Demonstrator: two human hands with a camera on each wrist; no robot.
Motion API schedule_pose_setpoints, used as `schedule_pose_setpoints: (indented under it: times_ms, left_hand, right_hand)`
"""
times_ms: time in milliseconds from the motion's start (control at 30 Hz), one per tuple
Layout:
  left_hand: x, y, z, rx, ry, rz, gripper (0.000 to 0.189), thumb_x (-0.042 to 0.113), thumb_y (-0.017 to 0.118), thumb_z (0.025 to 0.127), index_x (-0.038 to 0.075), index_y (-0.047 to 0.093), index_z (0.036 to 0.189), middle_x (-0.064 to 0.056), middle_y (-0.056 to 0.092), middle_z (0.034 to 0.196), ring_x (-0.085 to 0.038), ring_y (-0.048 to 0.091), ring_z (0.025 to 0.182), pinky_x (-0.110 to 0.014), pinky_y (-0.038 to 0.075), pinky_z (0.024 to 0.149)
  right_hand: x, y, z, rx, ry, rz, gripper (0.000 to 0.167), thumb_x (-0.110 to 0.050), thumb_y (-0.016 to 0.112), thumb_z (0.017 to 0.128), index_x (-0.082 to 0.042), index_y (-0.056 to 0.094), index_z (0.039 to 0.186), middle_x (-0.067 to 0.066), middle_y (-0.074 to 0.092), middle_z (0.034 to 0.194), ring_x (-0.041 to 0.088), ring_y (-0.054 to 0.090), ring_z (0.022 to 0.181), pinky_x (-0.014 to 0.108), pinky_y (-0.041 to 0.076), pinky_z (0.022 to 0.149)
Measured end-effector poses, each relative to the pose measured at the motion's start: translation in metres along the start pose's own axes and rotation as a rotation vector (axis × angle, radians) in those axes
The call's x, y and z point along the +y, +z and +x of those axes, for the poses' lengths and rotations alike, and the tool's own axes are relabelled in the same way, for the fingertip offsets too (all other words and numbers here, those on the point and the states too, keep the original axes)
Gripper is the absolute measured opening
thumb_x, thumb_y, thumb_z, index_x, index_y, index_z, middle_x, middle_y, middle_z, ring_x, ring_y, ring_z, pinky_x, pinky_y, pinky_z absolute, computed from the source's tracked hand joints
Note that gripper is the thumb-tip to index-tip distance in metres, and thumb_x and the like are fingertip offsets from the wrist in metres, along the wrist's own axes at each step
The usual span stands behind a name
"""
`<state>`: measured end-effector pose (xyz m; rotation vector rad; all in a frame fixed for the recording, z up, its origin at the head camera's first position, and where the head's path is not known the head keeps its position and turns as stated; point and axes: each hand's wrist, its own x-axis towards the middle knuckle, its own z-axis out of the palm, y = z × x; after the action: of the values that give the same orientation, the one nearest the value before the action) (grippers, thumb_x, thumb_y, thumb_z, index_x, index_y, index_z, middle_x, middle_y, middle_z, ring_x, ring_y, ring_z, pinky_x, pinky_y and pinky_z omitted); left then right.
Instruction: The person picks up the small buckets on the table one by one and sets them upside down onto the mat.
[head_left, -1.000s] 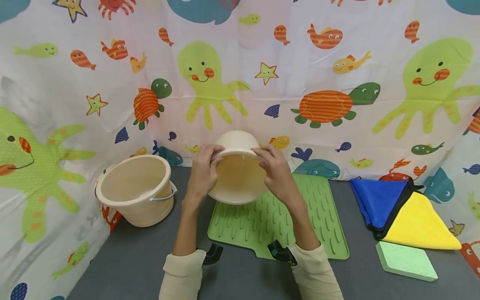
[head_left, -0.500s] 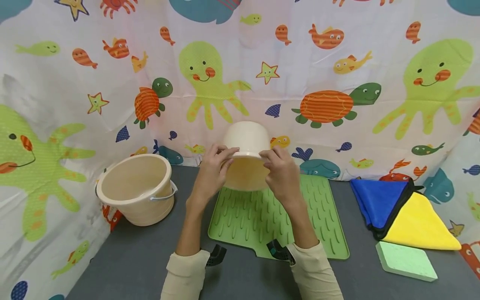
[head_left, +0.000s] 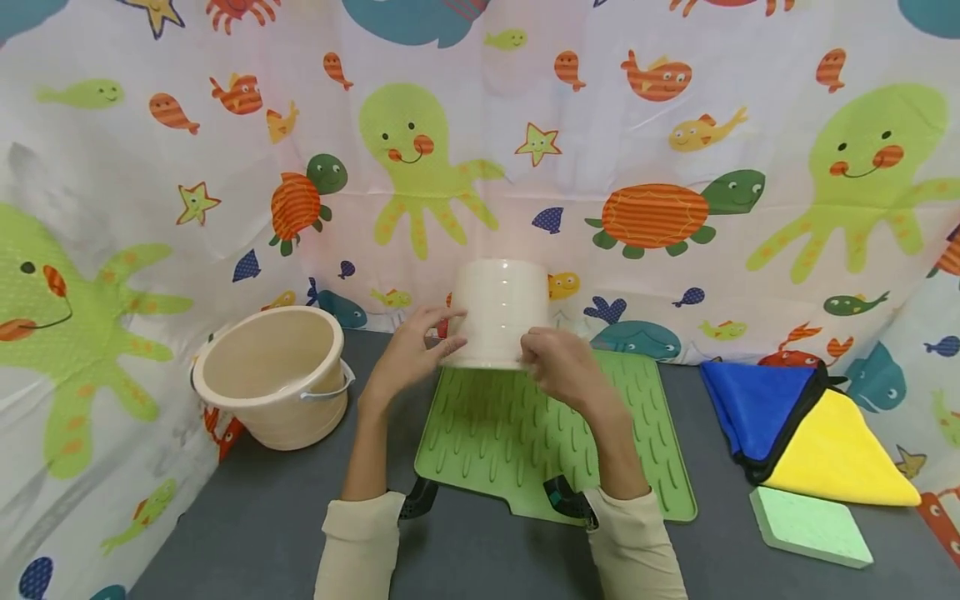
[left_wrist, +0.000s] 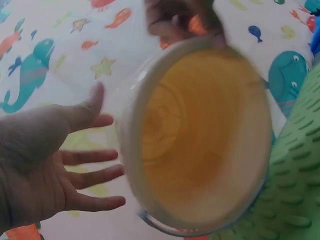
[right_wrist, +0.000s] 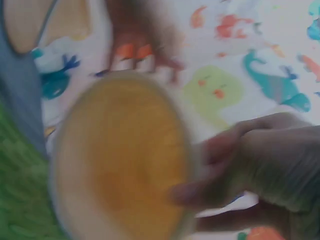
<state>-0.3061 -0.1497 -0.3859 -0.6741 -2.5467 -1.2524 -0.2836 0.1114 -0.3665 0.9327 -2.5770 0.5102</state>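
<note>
Bucket: centre of frame, mouth downward over mat
Left hand: spread beside it, grasping nothing
Right hand: pinching bucket edge
Turn: apparently in hand; calls next for firm right pinch

Site: curtained work corner; room type unclear; sea-creature curtain; grey tabletop

Held bucket over mat, second bucket left; cloth, sponge right.
</note>
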Motion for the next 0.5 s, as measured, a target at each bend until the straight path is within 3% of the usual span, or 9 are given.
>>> schedule_pose_setpoints:
  times_ms: [100, 167, 300, 333, 400, 500]
  left_hand:
    - [-0.007, 0.001, 0.002, -0.05, -0.079, -0.072, 0.068, 0.036, 0.065, 0.104, 0.015, 0.038, 0.163, -0.021, 0.044, 0.159, -0.046, 0.054, 0.14, -0.061, 0.051, 0.11]
    - [-0.011, 0.005, 0.003, -0.096, -0.13, -0.107, 0.085, 0.046, 0.065, 0.102, 0.021, 0.019, 0.169, -0.02, 0.031, 0.168, -0.049, 0.046, 0.147, -0.064, 0.046, 0.114]
    - [-0.015, 0.016, 0.006, -0.182, -0.188, -0.206, 0.111, 0.05, 0.075, 0.095, 0.034, -0.008, 0.168, -0.018, 0.018, 0.174, -0.045, 0.04, 0.151, -0.064, 0.042, 0.116]
    - [-0.016, 0.018, 0.007, -0.192, -0.19, -0.227, 0.115, 0.048, 0.077, 0.093, 0.037, -0.01, 0.167, -0.016, 0.016, 0.175, -0.043, 0.04, 0.152, -0.063, 0.043, 0.116]
    - [-0.019, 0.02, 0.007, -0.201, -0.181, -0.278, 0.115, 0.038, 0.08, 0.093, 0.043, -0.008, 0.166, -0.014, 0.02, 0.173, -0.041, 0.044, 0.148, -0.061, 0.046, 0.112]
    - [-0.026, 0.018, 0.006, -0.206, -0.167, -0.309, 0.112, 0.029, 0.083, 0.091, 0.052, 0.001, 0.164, -0.013, 0.028, 0.167, -0.042, 0.05, 0.141, -0.06, 0.052, 0.106]
  right_hand:
    - [-0.003, -0.007, -0.003, -0.209, -0.027, 0.088, 0.031, 0.017, 0.072, 0.08, -0.012, 0.065, 0.073, -0.001, 0.061, 0.072, 0.014, 0.05, 0.067, 0.026, 0.042, 0.062]
    - [-0.003, -0.007, -0.002, -0.336, -0.061, 0.167, 0.027, 0.013, 0.077, 0.082, -0.013, 0.069, 0.075, -0.002, 0.064, 0.071, 0.01, 0.053, 0.066, 0.022, 0.044, 0.061]
    - [-0.001, -0.006, 0.0, -0.49, -0.099, 0.337, 0.009, 0.0, 0.082, 0.086, -0.009, 0.08, 0.085, 0.0, 0.076, 0.077, 0.003, 0.063, 0.067, 0.018, 0.053, 0.064]
    - [0.001, -0.006, 0.0, -0.489, -0.086, 0.355, 0.004, -0.005, 0.083, 0.087, -0.009, 0.081, 0.086, -0.001, 0.077, 0.079, 0.002, 0.064, 0.067, 0.017, 0.053, 0.065]
    - [0.006, -0.008, -0.001, -0.397, -0.054, 0.351, 0.006, -0.012, 0.083, 0.089, -0.01, 0.08, 0.085, -0.002, 0.076, 0.077, 0.002, 0.061, 0.066, 0.018, 0.051, 0.063]
    - [0.017, -0.005, -0.002, -0.109, 0.066, 0.307, 0.019, -0.021, 0.086, 0.087, -0.008, 0.072, 0.086, 0.003, 0.071, 0.08, 0.012, 0.061, 0.07, 0.024, 0.05, 0.065]
